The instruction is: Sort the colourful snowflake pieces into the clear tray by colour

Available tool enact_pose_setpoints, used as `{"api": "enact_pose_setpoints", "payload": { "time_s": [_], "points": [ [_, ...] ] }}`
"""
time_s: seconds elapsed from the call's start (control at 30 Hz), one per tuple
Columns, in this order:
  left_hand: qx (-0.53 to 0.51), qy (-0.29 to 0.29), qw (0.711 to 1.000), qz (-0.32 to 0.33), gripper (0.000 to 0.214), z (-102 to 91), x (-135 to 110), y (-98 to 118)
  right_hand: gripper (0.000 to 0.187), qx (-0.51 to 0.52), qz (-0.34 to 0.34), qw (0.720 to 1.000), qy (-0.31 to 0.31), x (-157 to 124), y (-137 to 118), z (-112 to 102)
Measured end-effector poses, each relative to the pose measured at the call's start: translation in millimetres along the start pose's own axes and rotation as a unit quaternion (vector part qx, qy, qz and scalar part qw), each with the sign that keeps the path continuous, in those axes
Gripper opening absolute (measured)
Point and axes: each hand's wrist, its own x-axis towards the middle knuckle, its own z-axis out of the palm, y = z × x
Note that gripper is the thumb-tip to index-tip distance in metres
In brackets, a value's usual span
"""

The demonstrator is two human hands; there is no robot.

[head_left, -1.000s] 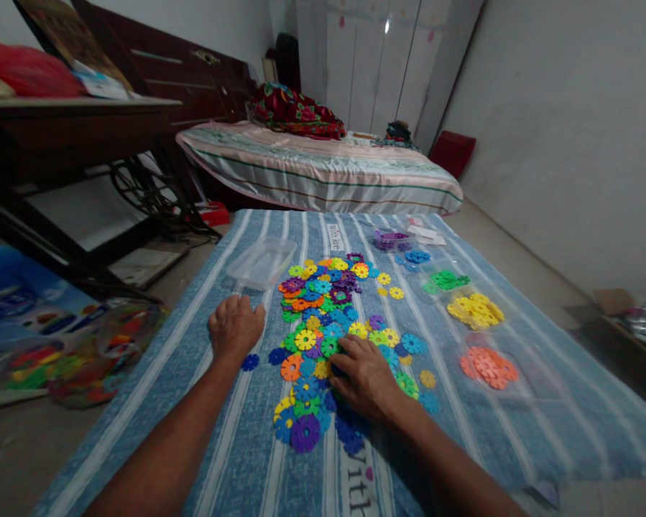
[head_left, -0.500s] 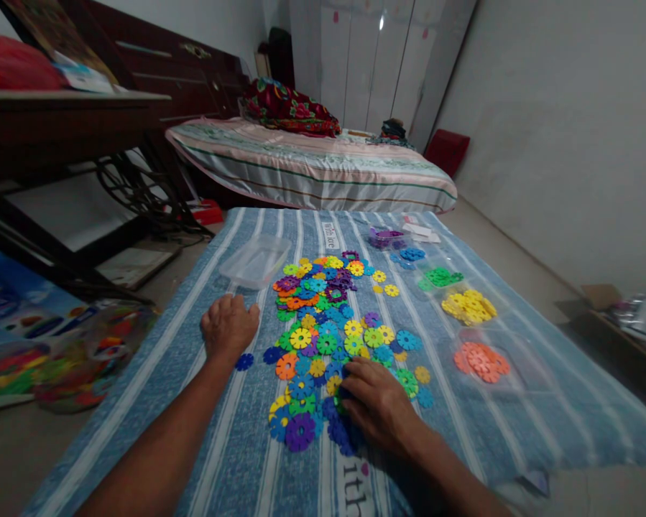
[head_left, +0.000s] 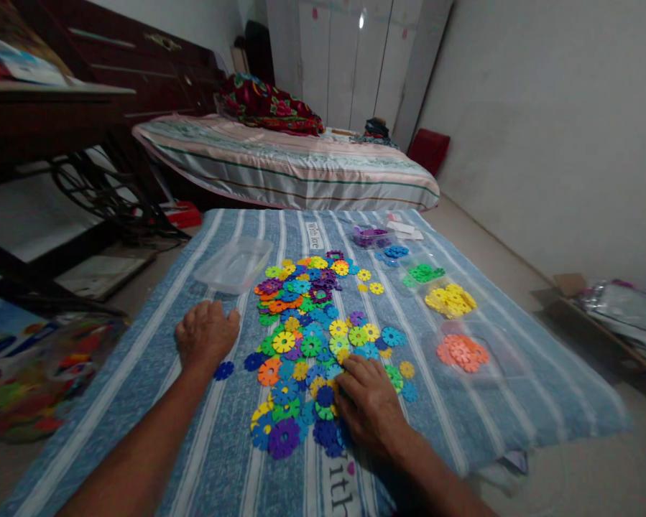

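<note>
My left hand [head_left: 207,334] rests palm down on the striped cloth, thumb apart from the fingers and nothing visible in it. Just below it lies a lone dark blue flower-shaped disc [head_left: 224,370]. My right hand [head_left: 370,402] is over the right edge of a heap of mixed plastic flower discs [head_left: 312,346], its fingers loosely spread and its underside hidden. Left of its thumb, a dark blue disc [head_left: 325,396] lies on top of the heap. Several dark blue discs [head_left: 329,435] are grouped nearer to me, beside a large purple disc [head_left: 284,438].
Clear plastic trays along the right hold orange discs [head_left: 462,352], yellow discs [head_left: 450,300], green discs [head_left: 424,273] and purple discs [head_left: 371,237]. Blue discs [head_left: 396,252] sit among them. Another clear tray [head_left: 234,266] stands at the left. Beyond the table is a bed [head_left: 290,169].
The view has turned slightly to the right. My right hand has drawn a little rightward off the heap, uncovering the dark blue disc by its fingers. My left hand stays on the cloth.
</note>
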Motion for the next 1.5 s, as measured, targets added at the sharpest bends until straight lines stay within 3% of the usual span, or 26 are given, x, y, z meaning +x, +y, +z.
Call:
{"api": "enact_pose_setpoints", "payload": {
  "time_s": [0.9,1.27,1.4,1.5],
  "points": [
    [0.003,0.018,1.000,0.006,0.046,5.0,0.7,-3.0,0.012,0.020,-0.048,0.999,0.001,-8.3,-2.7,12.0],
    [-0.011,0.007,1.000,0.011,0.048,3.3,-2.1,-2.0,0.017,0.078,-0.088,0.993,-0.016,-9.0,-3.9,-0.5],
    [-0.013,0.005,1.000,0.008,0.047,1.0,-3.1,-1.0,0.019,0.102,-0.108,0.988,0.030,-7.0,-0.1,-10.9],
    [-0.011,0.004,1.000,0.007,0.046,1.1,-2.7,-1.1,0.019,0.058,-0.070,0.993,0.077,-1.7,17.3,-14.9]
  ]
}}
